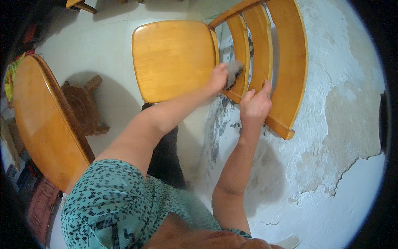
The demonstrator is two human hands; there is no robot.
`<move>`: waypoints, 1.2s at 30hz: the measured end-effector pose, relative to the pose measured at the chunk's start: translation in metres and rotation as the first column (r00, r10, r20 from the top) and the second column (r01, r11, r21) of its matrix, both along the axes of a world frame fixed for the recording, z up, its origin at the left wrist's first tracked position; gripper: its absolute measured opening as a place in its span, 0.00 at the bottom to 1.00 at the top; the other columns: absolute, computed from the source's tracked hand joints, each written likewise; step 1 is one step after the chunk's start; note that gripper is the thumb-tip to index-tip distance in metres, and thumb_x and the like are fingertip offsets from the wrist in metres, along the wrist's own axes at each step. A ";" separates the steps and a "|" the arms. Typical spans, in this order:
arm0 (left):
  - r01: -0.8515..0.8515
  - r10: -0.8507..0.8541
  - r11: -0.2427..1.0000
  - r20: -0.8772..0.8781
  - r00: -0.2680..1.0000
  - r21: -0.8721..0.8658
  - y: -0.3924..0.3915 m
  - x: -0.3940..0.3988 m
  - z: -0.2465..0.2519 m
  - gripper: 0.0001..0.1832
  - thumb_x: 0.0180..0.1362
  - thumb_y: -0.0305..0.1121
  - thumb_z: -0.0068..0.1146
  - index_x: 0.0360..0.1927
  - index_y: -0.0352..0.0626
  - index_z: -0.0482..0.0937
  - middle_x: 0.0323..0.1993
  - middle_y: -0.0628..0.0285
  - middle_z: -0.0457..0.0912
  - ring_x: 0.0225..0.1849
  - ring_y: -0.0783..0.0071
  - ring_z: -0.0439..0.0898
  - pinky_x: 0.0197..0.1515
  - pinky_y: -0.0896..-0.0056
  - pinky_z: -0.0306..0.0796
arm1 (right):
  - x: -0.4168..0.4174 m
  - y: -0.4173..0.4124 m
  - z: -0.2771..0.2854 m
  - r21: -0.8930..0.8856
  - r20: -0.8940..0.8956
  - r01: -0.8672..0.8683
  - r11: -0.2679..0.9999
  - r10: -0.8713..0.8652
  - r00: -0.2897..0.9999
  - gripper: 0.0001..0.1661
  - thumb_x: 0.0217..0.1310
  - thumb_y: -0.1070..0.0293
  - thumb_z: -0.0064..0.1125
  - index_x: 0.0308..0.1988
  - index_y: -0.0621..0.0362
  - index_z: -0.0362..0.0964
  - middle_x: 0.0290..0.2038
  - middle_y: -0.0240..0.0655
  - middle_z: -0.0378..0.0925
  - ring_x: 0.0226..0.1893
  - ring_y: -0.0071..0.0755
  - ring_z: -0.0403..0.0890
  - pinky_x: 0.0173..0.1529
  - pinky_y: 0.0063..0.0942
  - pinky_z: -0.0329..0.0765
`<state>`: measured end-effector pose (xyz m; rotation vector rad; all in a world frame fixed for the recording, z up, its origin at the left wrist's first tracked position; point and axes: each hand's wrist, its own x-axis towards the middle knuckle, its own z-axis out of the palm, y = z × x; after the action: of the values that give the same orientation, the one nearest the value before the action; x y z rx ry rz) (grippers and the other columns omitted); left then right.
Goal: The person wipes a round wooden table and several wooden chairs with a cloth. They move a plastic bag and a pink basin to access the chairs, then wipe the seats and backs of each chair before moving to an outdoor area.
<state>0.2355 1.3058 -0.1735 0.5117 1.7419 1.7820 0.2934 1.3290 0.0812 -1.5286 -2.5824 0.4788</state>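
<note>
A wooden chair with a flat seat (pixel 175 59) and a slatted, curved backrest (pixel 290 62) stands before me. My left hand (pixel 219 77) is at the rear edge of the seat, shut on a grey cloth (pixel 233 73), which lies against the lowest slat. Motion blurs this hand and the cloth. My right hand (pixel 255 104) rests on the side post and the slats of the backrest, its index finger extended along the middle slat. Its palm is hidden, so its grip on the post is not plain.
A round wooden tabletop (pixel 46 118) stands at the left, close to my left arm. Beside it is a low brown wooden stool (pixel 82 109) on the tiled floor. A wall with peeling paint (pixel 345 115) runs along the right, behind the backrest.
</note>
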 end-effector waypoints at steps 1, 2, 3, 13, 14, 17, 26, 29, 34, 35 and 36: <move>-0.093 0.075 0.995 0.343 0.936 0.037 0.003 -0.007 0.011 0.17 0.65 0.31 0.43 0.53 0.43 0.78 0.45 0.54 0.80 0.48 0.64 0.77 0.52 0.62 0.71 | 0.007 0.002 -0.004 0.024 -0.009 -0.002 1.000 0.002 1.000 0.28 0.57 0.74 0.53 0.58 0.71 0.62 0.43 0.66 0.76 0.40 0.68 0.80 0.47 0.50 0.76; -0.134 0.125 0.991 0.374 0.919 -0.004 0.013 -0.029 0.014 0.17 0.65 0.30 0.41 0.54 0.41 0.76 0.45 0.54 0.80 0.48 0.65 0.77 0.52 0.63 0.71 | 0.009 0.001 -0.007 0.043 -0.024 -0.020 0.999 0.021 0.999 0.28 0.57 0.74 0.53 0.57 0.71 0.62 0.43 0.66 0.76 0.40 0.68 0.80 0.47 0.50 0.76; -0.176 0.182 0.983 0.402 0.897 -0.052 0.025 -0.054 0.017 0.18 0.66 0.28 0.38 0.55 0.38 0.75 0.44 0.53 0.81 0.47 0.67 0.77 0.51 0.63 0.70 | 0.012 0.001 -0.011 0.056 -0.039 -0.041 0.998 0.044 0.998 0.28 0.56 0.75 0.53 0.57 0.72 0.62 0.42 0.67 0.76 0.40 0.69 0.79 0.46 0.50 0.76; -0.220 0.147 0.909 -0.221 0.964 -0.355 0.092 -0.049 0.061 0.29 0.66 0.41 0.39 0.69 0.44 0.61 0.65 0.44 0.66 0.59 0.38 0.70 0.62 0.47 0.63 | 0.015 0.002 -0.025 0.176 -0.051 -0.175 0.969 0.187 0.981 0.35 0.58 0.70 0.53 0.62 0.76 0.55 0.59 0.72 0.64 0.57 0.67 0.72 0.60 0.47 0.72; -0.167 0.090 0.914 -0.216 0.972 -0.371 0.079 -0.027 0.060 0.30 0.66 0.41 0.39 0.71 0.45 0.59 0.67 0.44 0.63 0.61 0.36 0.67 0.63 0.45 0.62 | 0.016 0.002 -0.026 0.176 -0.055 -0.182 0.967 0.194 0.979 0.35 0.58 0.70 0.53 0.62 0.76 0.56 0.60 0.72 0.63 0.58 0.67 0.71 0.60 0.47 0.72; 0.008 -0.142 0.905 -0.283 0.949 -0.426 0.030 0.035 0.045 0.30 0.65 0.40 0.42 0.71 0.50 0.61 0.61 0.45 0.69 0.57 0.40 0.69 0.61 0.47 0.63 | 0.014 0.002 -0.028 0.271 -0.063 -0.206 0.940 0.231 0.971 0.33 0.56 0.72 0.56 0.59 0.76 0.59 0.54 0.68 0.69 0.53 0.67 0.75 0.57 0.46 0.73; 0.232 -0.237 0.945 0.005 0.971 -0.228 -0.063 0.072 0.018 0.23 0.57 0.31 0.51 0.58 0.48 0.78 0.44 0.53 0.79 0.44 0.52 0.74 0.51 0.56 0.70 | 0.020 -0.001 -0.036 0.235 -0.109 -0.157 0.959 0.187 0.976 0.32 0.57 0.71 0.58 0.60 0.69 0.62 0.50 0.60 0.76 0.46 0.62 0.81 0.51 0.43 0.78; 0.393 -0.259 0.893 0.461 0.849 -0.221 -0.099 0.068 0.045 0.22 0.57 0.30 0.51 0.57 0.46 0.79 0.34 0.57 0.80 0.36 0.62 0.76 0.43 0.66 0.72 | 0.049 -0.026 -0.053 0.014 -0.167 -0.163 0.986 0.163 0.972 0.30 0.60 0.69 0.59 0.61 0.62 0.65 0.53 0.55 0.76 0.49 0.57 0.80 0.55 0.41 0.77; 0.359 -0.208 0.930 0.698 0.685 -0.075 -0.158 0.057 0.031 0.18 0.63 0.36 0.50 0.54 0.42 0.77 0.37 0.62 0.79 0.35 0.73 0.75 0.39 0.72 0.71 | 0.066 -0.108 -0.110 -0.424 0.006 -0.157 0.892 0.177 0.984 0.29 0.62 0.73 0.57 0.64 0.53 0.67 0.68 0.50 0.61 0.69 0.50 0.61 0.70 0.41 0.61; 0.371 -0.261 0.928 0.657 0.707 -0.029 -0.163 0.051 0.032 0.18 0.64 0.38 0.49 0.54 0.42 0.77 0.38 0.62 0.79 0.35 0.72 0.75 0.40 0.71 0.71 | 0.069 -0.109 -0.122 -0.426 -0.019 -0.174 0.888 0.184 0.983 0.31 0.62 0.73 0.57 0.64 0.53 0.66 0.68 0.50 0.60 0.69 0.52 0.61 0.70 0.41 0.61; 0.357 -0.240 0.934 0.718 0.654 -0.014 -0.159 0.033 0.039 0.18 0.66 0.39 0.49 0.55 0.42 0.76 0.40 0.63 0.78 0.36 0.72 0.75 0.40 0.70 0.72 | 0.063 -0.105 -0.133 -0.421 -0.057 -0.202 0.884 0.196 0.979 0.32 0.61 0.74 0.58 0.65 0.53 0.65 0.68 0.51 0.59 0.69 0.53 0.61 0.69 0.41 0.62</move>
<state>0.2689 1.1470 -0.1348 0.0081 1.1404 1.3246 0.3565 1.2236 -0.0518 -1.3519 -2.7663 1.1376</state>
